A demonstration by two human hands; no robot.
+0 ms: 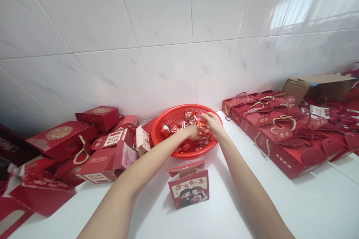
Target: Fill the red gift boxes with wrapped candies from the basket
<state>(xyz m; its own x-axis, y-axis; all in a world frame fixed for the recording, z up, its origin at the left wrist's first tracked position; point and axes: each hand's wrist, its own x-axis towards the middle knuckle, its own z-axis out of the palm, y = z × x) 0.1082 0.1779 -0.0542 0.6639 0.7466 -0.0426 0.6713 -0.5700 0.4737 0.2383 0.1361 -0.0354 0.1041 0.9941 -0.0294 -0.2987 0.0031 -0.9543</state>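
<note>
Both hands are inside a red plastic basket point(165, 114) that holds wrapped candies point(186, 145). My left hand point(195, 133) reaches across to the basket's right half, its fingers bent down among red wrappers; what they hold is hidden. My right hand point(213, 122) is at the basket's right side, fingers curled around a red candy packet point(204, 124). In front of the basket a small red box point(189, 190) with a cartoon couple stands upright on the white table point(213, 216), its top flaps open.
Red gift boxes point(98, 160) are piled at the left. Rows of red boxes with rope handles point(280, 130) stand at the right, with a brown carton point(322, 86) behind them. A tiled wall point(168, 71) rises behind the basket.
</note>
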